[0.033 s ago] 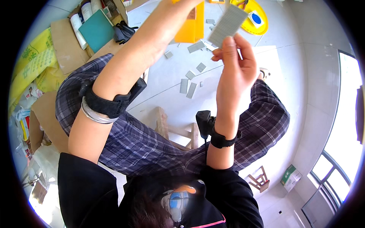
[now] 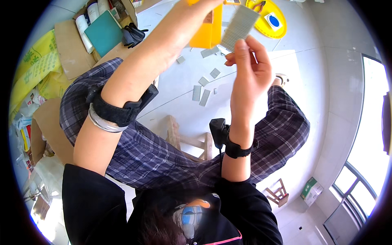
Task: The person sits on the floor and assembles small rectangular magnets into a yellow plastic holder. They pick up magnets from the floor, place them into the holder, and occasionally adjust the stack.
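My right hand (image 2: 250,69) is raised at the upper middle, thumb and fingers pinching the lower end of a thin grey ribbed sheet (image 2: 241,28). Up at the top edge, my left hand (image 2: 208,4) is mostly cut off, and its fingers do not show. It is right by a yellow-orange box-like thing (image 2: 212,34) with a brown patch, just left of the ribbed sheet. Whether the left hand grips it cannot be seen. On the floor below lie several flat grey pieces, among them one small piece (image 2: 197,93).
A yellow plate (image 2: 281,32) carries red-handled pliers (image 2: 259,5) and a white square with a blue disc (image 2: 274,20). At left are cardboard (image 2: 69,53), a teal panel (image 2: 104,33) and dark gloves (image 2: 133,34). A wooden stool (image 2: 173,132) stands between my legs.
My right hand and the ribbed sheet have shifted slightly left and down. My left forearm and the yellow-orange thing have moved a little right, narrowing the space between it and the sheet.
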Demonstrator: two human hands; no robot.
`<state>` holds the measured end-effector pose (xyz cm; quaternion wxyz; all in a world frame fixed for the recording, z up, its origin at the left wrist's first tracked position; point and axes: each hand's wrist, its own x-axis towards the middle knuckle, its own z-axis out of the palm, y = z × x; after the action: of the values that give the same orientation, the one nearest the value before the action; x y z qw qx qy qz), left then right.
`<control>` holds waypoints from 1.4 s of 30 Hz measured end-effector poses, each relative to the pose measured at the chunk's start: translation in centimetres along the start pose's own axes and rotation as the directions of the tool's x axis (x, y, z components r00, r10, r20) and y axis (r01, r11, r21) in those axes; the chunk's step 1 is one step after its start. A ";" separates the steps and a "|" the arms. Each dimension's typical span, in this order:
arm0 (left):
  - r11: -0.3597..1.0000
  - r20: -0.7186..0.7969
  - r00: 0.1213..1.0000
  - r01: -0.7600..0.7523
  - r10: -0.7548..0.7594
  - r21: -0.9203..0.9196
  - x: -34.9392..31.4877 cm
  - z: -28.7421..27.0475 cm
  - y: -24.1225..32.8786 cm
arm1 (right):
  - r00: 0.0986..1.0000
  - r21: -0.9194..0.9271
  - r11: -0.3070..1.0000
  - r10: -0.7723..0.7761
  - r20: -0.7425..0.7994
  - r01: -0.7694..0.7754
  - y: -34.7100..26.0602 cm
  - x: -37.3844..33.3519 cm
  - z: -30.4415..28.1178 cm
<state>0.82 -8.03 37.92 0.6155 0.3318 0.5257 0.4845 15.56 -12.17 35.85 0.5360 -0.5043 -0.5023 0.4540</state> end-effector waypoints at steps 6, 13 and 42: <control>0.996 0.198 0.977 -0.087 0.084 0.007 -0.7 -0.3 -1.3 | 1.000 -0.106 0.994 -0.021 -0.008 0.020 0.8 0.5 0.9; 0.993 0.185 0.977 -0.113 0.105 0.030 -0.4 -0.7 -1.0 | 1.000 -0.062 0.998 0.003 -0.031 -0.004 1.3 0.6 1.6; 0.977 0.199 0.979 0.079 -0.039 -0.198 0.1 -0.9 0.0 | 0.959 -0.051 0.960 0.269 -0.094 -0.274 9.2 3.4 -3.5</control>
<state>-0.05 -8.04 37.67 0.7089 0.2963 0.4203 0.4827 19.49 -8.37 27.05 0.4734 -0.6043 -0.4188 0.4851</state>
